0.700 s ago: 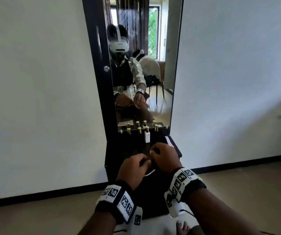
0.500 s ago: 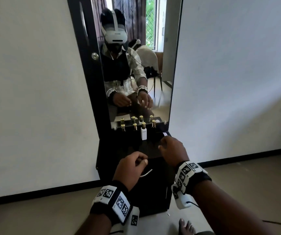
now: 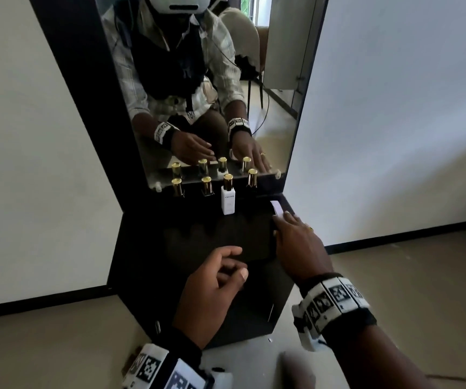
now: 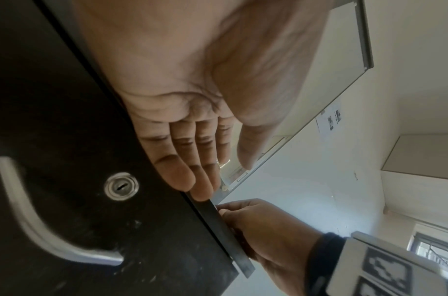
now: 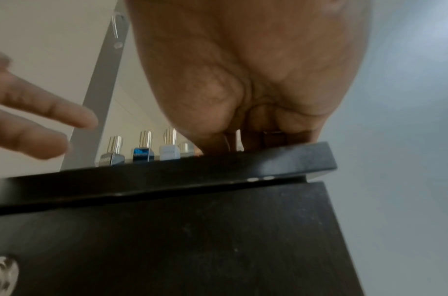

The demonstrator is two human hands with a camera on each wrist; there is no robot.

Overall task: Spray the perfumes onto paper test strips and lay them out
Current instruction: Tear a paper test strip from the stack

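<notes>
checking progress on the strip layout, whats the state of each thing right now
white perfume bottle: upright, gold cap on, untouched
three dark perfume bottles: upright in a row by the mirror, capped
paper test strip: flat on the cabinet top, near its right edge
right hand: fingers straight, resting on the strip
left hand: loosely curled, holds nothing
cabinet door: closed, no key in the lock

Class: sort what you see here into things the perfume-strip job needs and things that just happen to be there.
Job:
white perfume bottle
three dark gold-capped bottles
paper test strip
right hand on the strip
left hand

Just there:
mirror
black cabinet
cabinet handle
</notes>
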